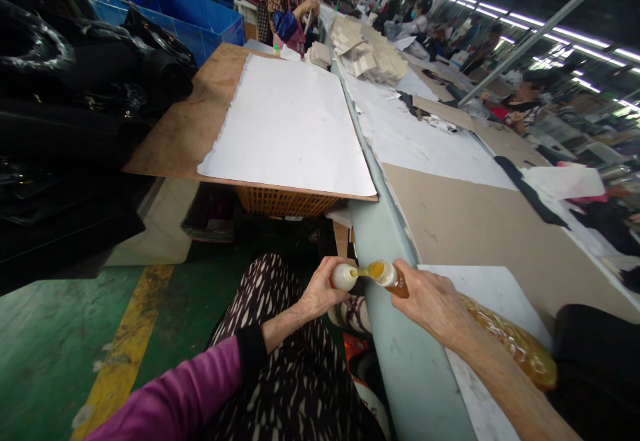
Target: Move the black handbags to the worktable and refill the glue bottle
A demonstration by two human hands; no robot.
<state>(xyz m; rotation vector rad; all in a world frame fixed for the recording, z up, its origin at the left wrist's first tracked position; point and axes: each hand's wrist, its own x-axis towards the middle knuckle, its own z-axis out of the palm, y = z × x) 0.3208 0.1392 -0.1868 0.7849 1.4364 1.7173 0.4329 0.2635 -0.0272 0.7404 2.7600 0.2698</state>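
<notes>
My left hand (320, 289) is closed around a small white squeeze bottle (344, 277), its opening turned to the right. My right hand (425, 298) grips a large clear plastic bottle (510, 341) of amber liquid near its neck; the body seems to continue behind my wrist and forearm. That bottle is tilted, its open mouth facing the small one. A yellow stream of liquid (363, 272) runs between the two openings. Both bottles are over the pale green table edge (385, 321), above my patterned lap (280, 348). The level inside the white bottle cannot be made out.
Ahead, a white sheet (290, 128) covers part of a brown board (200, 114). Grey-brown cardboard (460, 221) lies on the right table, with stacked beige pieces (375, 54) farther off. Black bags (65, 128) and a blue bin (170, 11) stand left. A co-worker (290, 14) works beyond the board.
</notes>
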